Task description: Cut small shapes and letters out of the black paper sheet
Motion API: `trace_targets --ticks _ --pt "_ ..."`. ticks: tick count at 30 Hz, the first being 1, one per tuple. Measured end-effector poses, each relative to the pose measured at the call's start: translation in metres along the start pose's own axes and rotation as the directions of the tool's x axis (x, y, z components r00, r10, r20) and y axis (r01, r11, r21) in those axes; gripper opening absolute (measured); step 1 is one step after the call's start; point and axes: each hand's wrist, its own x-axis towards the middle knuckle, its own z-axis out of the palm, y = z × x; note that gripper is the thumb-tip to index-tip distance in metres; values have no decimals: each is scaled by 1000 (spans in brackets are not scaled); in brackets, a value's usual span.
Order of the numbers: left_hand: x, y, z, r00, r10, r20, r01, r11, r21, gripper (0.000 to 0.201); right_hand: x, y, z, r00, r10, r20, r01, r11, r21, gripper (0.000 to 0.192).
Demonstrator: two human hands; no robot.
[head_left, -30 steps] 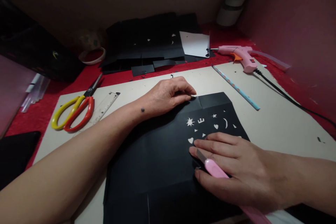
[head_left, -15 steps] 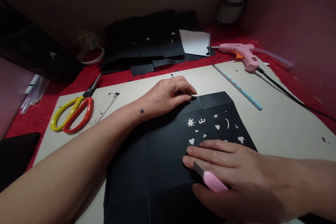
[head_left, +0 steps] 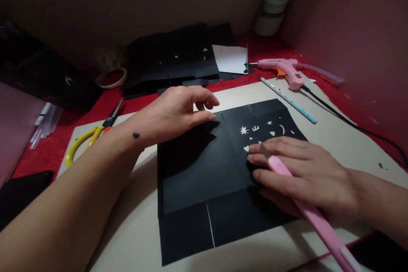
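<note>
A sheet of black card [head_left: 204, 170] with fold lines and a few slits lies in front of me. Small shapes are cut through its right part, among them a star, hearts and a crescent. My left hand [head_left: 181, 112] hovers over its far left edge, thumb and fingers apart, with nothing between them. On the card's right side rests my right hand [head_left: 306, 174], fingers stretched flat. A pink craft knife [head_left: 318, 221] is tucked between those fingers, its blade pointing away to the left. The hand covers some of the cutouts.
A pale board [head_left: 134, 225] lies under the card. Yellow-and-red scissors [head_left: 92, 138] are at left, partly behind my forearm. Beyond are a blue pencil [head_left: 290, 101], a pink glue gun [head_left: 283, 70] with its cord, more black card [head_left: 188, 63] and a white bottle [head_left: 270, 13].
My left hand has let go of the card's far edge and lifted leftward, its fingers parting. The card sits further right and away, and the right hand's knife now shows its long handle.
</note>
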Motion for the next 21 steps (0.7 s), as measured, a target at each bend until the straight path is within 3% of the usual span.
trace_targets --ticks 2,4,6,9,11,17,21 --pt "-2 -1 -1 999 30 41 -33 996 78 28 2 3 -5 972 204 -114 -194 977 91 14" --pt "-2 -2 0 993 57 106 -72 987 143 29 3 7 -11 885 409 -220 -367 906 210 11" --pt "-2 -4 4 985 84 153 -113 975 191 32 4 13 -16 787 548 -283 -447 824 349 18" --pt "-2 -4 17 975 129 179 -167 961 218 38 6 23 -20 675 691 -260 -470 673 571 49" --pt "-2 -3 28 970 154 187 -194 956 221 42 9 26 -20 620 755 -214 -471 576 668 56" --pt "-2 -8 53 971 183 156 -218 942 255 67 16 21 -16 478 869 -132 -472 380 796 15" --pt "-2 -15 52 967 207 151 -240 937 253 71 18 20 -14 426 896 -127 -453 333 827 9"
